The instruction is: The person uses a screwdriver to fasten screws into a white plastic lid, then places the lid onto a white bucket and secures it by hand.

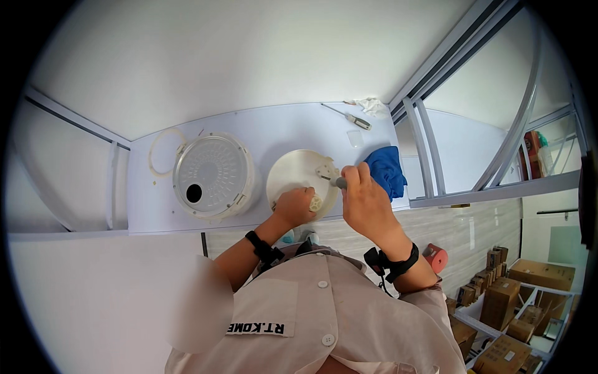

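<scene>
A round cream-white lid-like shell (288, 168) lies on the light table in front of me. My left hand (295, 207) is closed over its near side, and a small cream round part with openings (316, 203) shows at the fingers. From the right, my right hand (366, 198) grips a screwdriver (339, 182) by its grey handle. The screwdriver's shaft points left, toward a small fitting (326, 169) at the shell's right side. Whether the tip touches anything is too small to tell.
Left of the shell stands a white round appliance (212, 168) with a perforated top, beside a thin cream ring (151, 163). Another screwdriver (357, 120), a clear plastic piece (355, 138), white crumpled tissue (374, 106) and blue cloth (386, 171) lie rightward. Metal frames flank the table.
</scene>
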A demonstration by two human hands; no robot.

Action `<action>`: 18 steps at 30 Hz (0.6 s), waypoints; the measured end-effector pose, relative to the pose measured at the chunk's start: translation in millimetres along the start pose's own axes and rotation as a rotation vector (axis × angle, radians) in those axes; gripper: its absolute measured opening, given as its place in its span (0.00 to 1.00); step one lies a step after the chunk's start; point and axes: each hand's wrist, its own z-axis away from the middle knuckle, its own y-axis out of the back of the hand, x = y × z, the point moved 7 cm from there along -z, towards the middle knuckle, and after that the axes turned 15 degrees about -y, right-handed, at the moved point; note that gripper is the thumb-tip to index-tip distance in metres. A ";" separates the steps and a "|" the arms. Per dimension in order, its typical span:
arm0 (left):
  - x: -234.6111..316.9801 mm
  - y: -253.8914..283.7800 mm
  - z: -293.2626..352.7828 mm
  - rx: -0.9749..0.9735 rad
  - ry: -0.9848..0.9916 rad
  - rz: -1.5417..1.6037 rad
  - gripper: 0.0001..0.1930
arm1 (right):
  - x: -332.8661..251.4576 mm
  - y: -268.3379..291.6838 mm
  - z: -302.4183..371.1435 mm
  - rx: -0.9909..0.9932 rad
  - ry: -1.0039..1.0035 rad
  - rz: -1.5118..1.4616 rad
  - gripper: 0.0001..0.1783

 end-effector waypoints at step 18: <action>3.9 4.4 1.7 0.053 -0.038 0.011 0.19 | 14.2 -8.7 -4.5 -0.271 -0.393 0.294 0.24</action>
